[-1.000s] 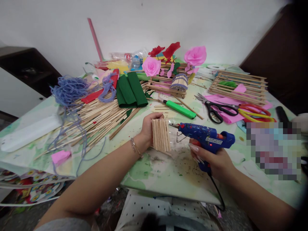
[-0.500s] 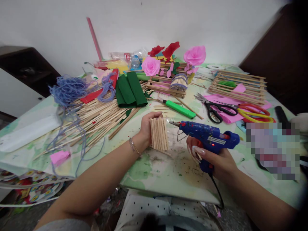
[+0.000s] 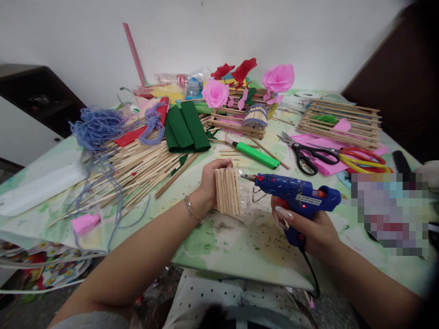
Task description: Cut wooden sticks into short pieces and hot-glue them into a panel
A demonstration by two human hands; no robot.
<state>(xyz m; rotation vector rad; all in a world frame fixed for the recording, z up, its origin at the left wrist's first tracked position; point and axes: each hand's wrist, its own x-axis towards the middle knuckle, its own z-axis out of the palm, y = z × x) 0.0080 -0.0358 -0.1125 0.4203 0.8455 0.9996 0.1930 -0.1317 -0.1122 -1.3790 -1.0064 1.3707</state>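
My left hand [image 3: 210, 185] is closed around a small clear plastic piece faced with a row of short wooden sticks [image 3: 228, 192]. The sticks stand upright side by side, turned toward me. A blue hot glue gun [image 3: 286, 185], spotted with paint or glue and showing a red light, is gripped in my right hand [image 3: 302, 224]. Its nozzle points left, close to the right edge of the stick row; whether it touches cannot be made out. One loose stick [image 3: 236, 216] lies on the table just below the held piece.
Wooden sticks [image 3: 137, 171] spread over the left, with purple yarn [image 3: 99, 125] and green felt [image 3: 187, 128]. Behind are a green cutter [image 3: 257, 154], paper flowers [image 3: 215, 93] and a stick frame [image 3: 339, 123]. Black scissors [image 3: 302, 153] lie right. The gun's cord [image 3: 312, 274] hangs over the front edge.
The stick-faced piece has turned slightly, showing more of its right side. My right hand's fingers have shifted a little at the trigger. The glue gun stays nearly in place.
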